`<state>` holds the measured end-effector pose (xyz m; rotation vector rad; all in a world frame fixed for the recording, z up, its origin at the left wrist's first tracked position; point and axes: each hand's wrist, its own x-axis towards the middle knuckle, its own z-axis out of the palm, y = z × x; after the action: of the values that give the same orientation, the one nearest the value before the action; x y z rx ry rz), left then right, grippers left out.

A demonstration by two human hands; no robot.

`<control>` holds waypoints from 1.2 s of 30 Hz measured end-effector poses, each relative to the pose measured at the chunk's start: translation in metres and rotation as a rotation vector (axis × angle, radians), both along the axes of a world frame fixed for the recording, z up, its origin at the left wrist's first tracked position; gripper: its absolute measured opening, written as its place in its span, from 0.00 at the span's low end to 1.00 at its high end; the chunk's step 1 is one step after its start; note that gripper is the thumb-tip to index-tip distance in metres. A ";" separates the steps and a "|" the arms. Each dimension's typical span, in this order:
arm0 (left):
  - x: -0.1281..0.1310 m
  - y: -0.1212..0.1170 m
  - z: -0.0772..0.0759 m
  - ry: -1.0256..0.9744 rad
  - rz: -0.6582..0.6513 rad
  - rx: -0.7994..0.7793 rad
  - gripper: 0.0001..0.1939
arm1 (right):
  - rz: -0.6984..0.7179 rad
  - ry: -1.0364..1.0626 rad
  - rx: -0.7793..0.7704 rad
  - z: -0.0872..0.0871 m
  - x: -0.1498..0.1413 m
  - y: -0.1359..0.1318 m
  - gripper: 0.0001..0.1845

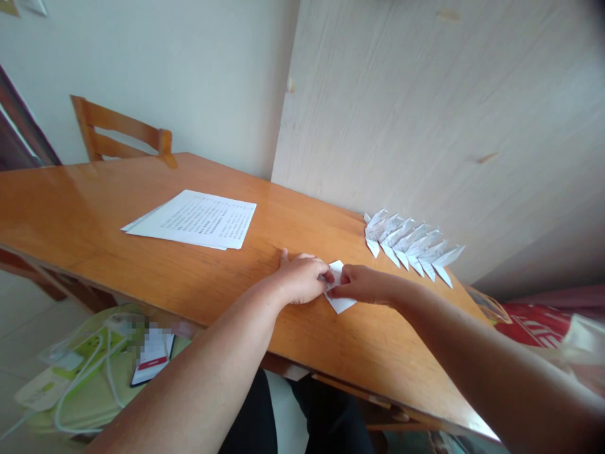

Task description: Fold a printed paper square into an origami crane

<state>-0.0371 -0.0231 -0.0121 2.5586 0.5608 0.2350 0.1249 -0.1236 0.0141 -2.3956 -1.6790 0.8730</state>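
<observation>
A small piece of folded white paper [341, 305] lies on the wooden table [283, 328] in front of me, between my two hands. My left hand [304, 277] presses on its left side, the fingertips bent over the paper. From the right, my right hand [363, 284] grips the paper with its fingers curled in. Part of the paper is hidden under the fingers. Further back on the right stands a row of several folded paper pieces [411, 243], pointed and set close together.
A stack of printed sheets [203, 221] lies on the table's left half. Behind the table are a pale board [401, 113] and a wooden chair [123, 129]. Cables and a phone [154, 356] rest on a green seat below the left edge; a red bag [536, 325] is at right.
</observation>
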 end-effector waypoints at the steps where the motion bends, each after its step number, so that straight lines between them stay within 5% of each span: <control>1: 0.000 0.000 0.000 0.000 -0.001 -0.002 0.12 | 0.013 0.002 0.003 0.001 -0.001 0.000 0.14; 36: 0.005 0.001 -0.012 -0.093 0.008 0.045 0.06 | -0.074 -0.038 -0.129 0.017 0.023 -0.006 0.07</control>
<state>-0.0316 -0.0219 -0.0237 2.5743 0.5364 0.3711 0.1481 -0.1296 0.0311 -2.5553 -1.5818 0.9576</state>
